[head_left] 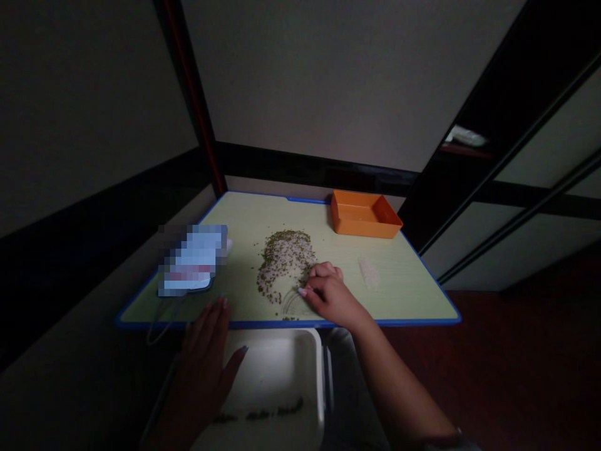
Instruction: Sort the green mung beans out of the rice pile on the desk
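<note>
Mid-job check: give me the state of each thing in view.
Mixed pile: loose, spread out
Right hand: fingers curled beside it, contents unclear
Left hand: open, fingers extended
Pale grains: in a separate patch
Orange box: upright, open-topped
White bin: open-topped, dark bits inside
Device: face bright, details pixelated

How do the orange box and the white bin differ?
Place: the orange box stands on the table at its far right; the white bin sits below the near edge.
Shape: the orange box has sharp corners, the white bin rounded ones.
Contents: dark bits lie in the white bin; none show in the orange box.
Hands: the left hand is over the white bin; neither is at the orange box.
Shared: both open-topped.
</note>
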Demonstrator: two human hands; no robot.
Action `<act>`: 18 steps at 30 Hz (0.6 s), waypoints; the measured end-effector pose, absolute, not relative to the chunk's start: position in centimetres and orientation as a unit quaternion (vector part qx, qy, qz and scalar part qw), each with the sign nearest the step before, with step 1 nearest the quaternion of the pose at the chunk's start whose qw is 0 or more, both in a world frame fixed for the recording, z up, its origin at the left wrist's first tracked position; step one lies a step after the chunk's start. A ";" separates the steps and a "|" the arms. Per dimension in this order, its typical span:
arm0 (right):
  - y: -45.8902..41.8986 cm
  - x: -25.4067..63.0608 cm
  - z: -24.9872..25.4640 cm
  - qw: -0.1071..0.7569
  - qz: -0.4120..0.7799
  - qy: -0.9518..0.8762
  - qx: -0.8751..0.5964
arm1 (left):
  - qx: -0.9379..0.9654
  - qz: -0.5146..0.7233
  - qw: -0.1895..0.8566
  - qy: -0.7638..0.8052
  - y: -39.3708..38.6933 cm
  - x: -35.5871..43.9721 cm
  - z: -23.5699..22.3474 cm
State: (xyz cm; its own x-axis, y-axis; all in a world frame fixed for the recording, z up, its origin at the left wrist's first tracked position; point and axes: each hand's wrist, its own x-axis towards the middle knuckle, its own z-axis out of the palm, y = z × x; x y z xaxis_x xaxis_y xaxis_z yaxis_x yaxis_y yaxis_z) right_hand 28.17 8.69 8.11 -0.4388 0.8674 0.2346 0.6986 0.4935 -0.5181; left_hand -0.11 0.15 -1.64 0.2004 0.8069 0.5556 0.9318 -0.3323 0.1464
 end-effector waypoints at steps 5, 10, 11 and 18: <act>8.6 27.8 8.2 0.225 0.168 -0.838 -0.468 | -0.770 -0.280 0.109 -0.563 0.2 -0.2 -1.9; 8.3 27.5 8.3 0.225 0.166 -0.840 -0.465 | -0.769 -0.279 0.110 -0.564 0.1 -0.2 -1.7; 8.2 27.5 8.3 0.227 0.169 -0.840 -0.463 | -0.769 -0.281 0.110 -0.564 0.1 -0.2 -1.7; 8.2 27.8 8.0 0.292 0.207 -0.829 -0.429 | -0.768 -0.282 0.107 -0.564 0.1 0.0 -1.4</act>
State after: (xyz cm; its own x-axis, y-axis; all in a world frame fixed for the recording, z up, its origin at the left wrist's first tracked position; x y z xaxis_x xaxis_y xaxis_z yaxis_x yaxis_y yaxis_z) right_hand 27.81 8.19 8.03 -0.4607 0.8329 0.3067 0.5916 0.5458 -0.5934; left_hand -0.04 0.12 -1.41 0.2035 0.8067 0.5549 0.9279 -0.3397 0.1535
